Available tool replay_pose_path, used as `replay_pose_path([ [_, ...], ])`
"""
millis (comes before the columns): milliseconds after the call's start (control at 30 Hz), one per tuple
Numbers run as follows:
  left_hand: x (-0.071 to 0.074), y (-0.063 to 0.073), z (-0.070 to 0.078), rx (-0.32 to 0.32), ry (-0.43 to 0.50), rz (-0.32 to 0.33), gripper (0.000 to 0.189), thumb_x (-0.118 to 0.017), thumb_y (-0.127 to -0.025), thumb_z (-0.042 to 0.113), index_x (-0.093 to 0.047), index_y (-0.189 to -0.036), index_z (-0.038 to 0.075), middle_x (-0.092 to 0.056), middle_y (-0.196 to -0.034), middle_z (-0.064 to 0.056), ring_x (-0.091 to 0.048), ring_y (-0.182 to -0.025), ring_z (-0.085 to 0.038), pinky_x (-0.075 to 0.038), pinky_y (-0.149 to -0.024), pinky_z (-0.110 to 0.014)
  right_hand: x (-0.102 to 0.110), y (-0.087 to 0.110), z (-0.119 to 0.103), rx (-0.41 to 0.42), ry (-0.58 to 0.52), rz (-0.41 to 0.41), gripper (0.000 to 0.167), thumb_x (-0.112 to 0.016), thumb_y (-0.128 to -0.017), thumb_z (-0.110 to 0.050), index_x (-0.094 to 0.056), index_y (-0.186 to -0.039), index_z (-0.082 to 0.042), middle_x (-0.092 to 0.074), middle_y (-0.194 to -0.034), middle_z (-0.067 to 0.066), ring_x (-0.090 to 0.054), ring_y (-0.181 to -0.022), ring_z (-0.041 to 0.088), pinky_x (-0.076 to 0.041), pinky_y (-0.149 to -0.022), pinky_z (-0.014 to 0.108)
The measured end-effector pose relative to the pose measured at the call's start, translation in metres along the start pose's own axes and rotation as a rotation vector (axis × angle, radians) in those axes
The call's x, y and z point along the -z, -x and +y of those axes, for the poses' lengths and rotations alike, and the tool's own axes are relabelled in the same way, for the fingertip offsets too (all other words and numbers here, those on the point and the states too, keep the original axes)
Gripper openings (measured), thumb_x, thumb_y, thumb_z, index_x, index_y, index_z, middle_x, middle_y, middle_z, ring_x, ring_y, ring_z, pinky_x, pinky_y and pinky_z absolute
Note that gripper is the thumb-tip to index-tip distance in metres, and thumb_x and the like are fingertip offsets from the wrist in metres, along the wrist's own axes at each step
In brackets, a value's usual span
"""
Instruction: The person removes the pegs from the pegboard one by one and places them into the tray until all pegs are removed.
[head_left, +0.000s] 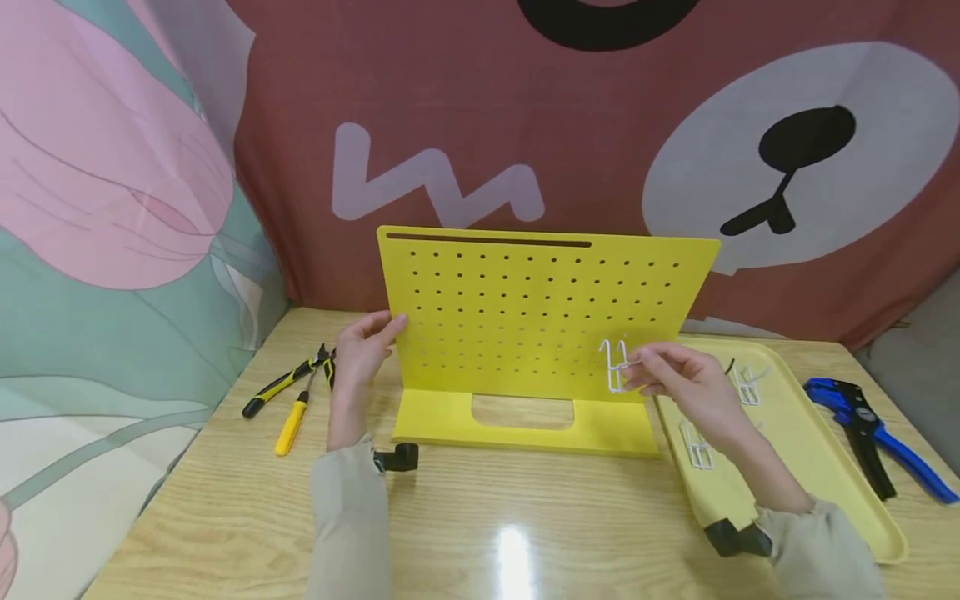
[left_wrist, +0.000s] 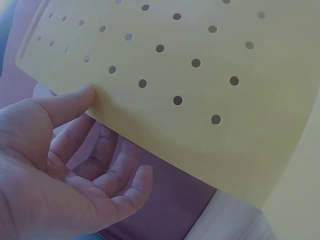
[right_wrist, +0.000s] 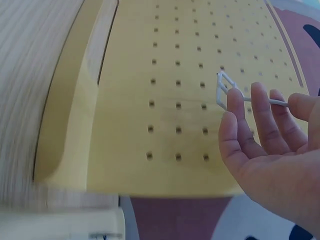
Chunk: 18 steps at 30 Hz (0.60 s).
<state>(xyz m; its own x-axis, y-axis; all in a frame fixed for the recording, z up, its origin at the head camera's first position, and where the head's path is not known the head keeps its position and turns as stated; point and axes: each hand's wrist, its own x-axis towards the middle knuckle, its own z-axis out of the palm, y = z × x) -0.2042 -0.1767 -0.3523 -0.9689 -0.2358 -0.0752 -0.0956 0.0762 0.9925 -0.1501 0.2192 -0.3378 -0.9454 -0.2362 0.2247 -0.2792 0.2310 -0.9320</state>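
A yellow pegboard [head_left: 517, 333] with rows of round holes stands upright on its bent foot. My left hand [head_left: 363, 346] pinches the board's left edge, thumb on the front face and the fingers behind, as the left wrist view shows. In my right hand [head_left: 686, 379] is a white wire hook [head_left: 615, 367], pinched between thumb and fingers in front of the board's lower right holes. Its two prongs point up at the board in the head view. The right wrist view shows the hook's wire frame [right_wrist: 220, 92] close over the holes, partly hidden by the fingers.
At the right lies a yellow tray [head_left: 806, 450] with white wire hooks [head_left: 699, 450] in it. Beyond its right side is a blue and black wire stripper [head_left: 862, 425]. Pliers [head_left: 281, 387] and a yellow-handled screwdriver [head_left: 292, 425] lie left of the board. A printed cloth hangs behind.
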Motion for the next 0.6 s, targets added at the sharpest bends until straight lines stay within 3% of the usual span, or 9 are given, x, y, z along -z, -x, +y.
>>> replay_pose_path([
  [300, 0.003, -0.001, -0.001, 0.025, 0.004, 0.007, 0.047, -0.068, -0.090, 0.032, -0.060, -0.129, 0.006, -0.055, -0.128, -0.009, -0.052, -0.112, -0.024, -0.044, -0.098, -0.042, 0.036, 0.014, 0.004, 0.023, 0.060, 0.029, 0.024, -0.046, -0.102, -0.012, -0.061, -0.109, 0.006, -0.072, -0.091, 0.001, -0.068, -0.082, 0.010, -0.055, -0.068, 0.021],
  [600, 0.000, -0.003, -0.001, 0.022, 0.008, 0.006, 0.045, -0.069, -0.090, 0.032, -0.061, -0.126, 0.005, -0.057, -0.123, -0.009, -0.054, -0.108, -0.022, -0.044, -0.097, -0.042, 0.075, 0.038, 0.021, -0.035, 0.110, 0.082, 0.024, -0.045, -0.103, -0.013, -0.063, -0.114, -0.001, -0.071, -0.096, -0.005, -0.067, -0.088, 0.006, -0.053, -0.072, 0.019],
])
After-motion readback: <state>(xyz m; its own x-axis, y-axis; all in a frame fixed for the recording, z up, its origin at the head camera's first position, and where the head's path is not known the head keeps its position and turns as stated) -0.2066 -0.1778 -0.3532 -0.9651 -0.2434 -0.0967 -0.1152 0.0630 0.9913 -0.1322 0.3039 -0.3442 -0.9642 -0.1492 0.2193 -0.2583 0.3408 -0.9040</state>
